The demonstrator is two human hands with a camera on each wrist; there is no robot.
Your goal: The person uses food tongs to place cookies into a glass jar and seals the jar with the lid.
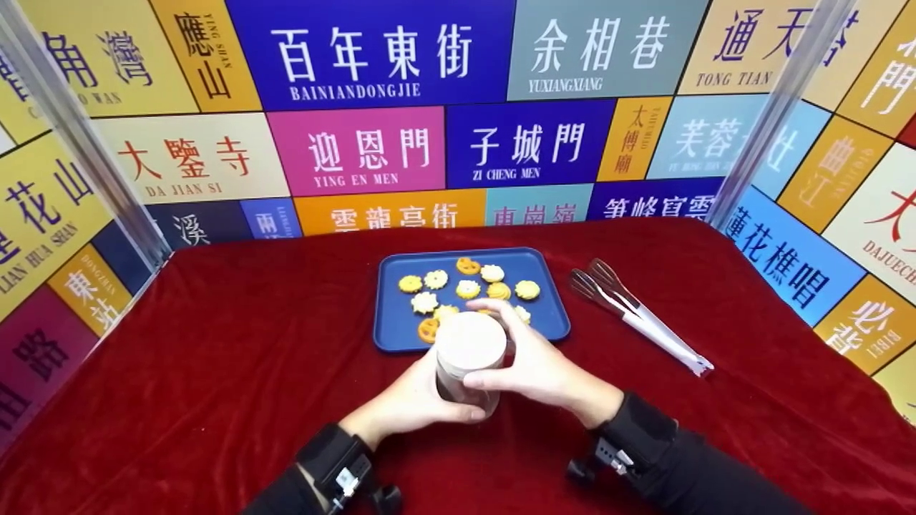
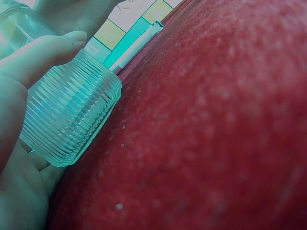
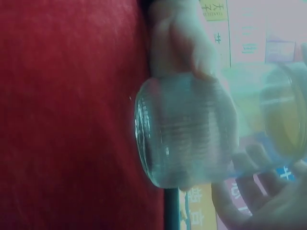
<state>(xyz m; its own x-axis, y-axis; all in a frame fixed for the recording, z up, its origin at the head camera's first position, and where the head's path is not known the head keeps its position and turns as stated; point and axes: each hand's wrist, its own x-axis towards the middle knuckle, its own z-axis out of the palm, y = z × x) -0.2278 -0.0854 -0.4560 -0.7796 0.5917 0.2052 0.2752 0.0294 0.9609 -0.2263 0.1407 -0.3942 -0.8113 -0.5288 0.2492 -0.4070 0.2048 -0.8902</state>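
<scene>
A clear glass jar (image 2: 72, 110) with a ribbed lower part and a pale round lid (image 1: 471, 342) is between both hands, in front of the tray. My left hand (image 1: 411, 400) grips the ribbed body low down, its thumb across the near side. Higher up, my right hand (image 1: 537, 365) holds the jar around its top at the lid, thumb on the near side and fingers round the far side. In the right wrist view, the jar's base is close to the red cloth, and the glass looks empty in its lower part.
Behind the jar lies a blue tray (image 1: 391, 315) with several cookies (image 1: 527, 290) and pretzel-shaped biscuits (image 1: 469, 266), partly hidden by the jar and right hand. To its right rest tongs (image 1: 637, 307) on the red cloth (image 1: 236, 357). Patterned sign panels (image 1: 358, 146) stand at the back.
</scene>
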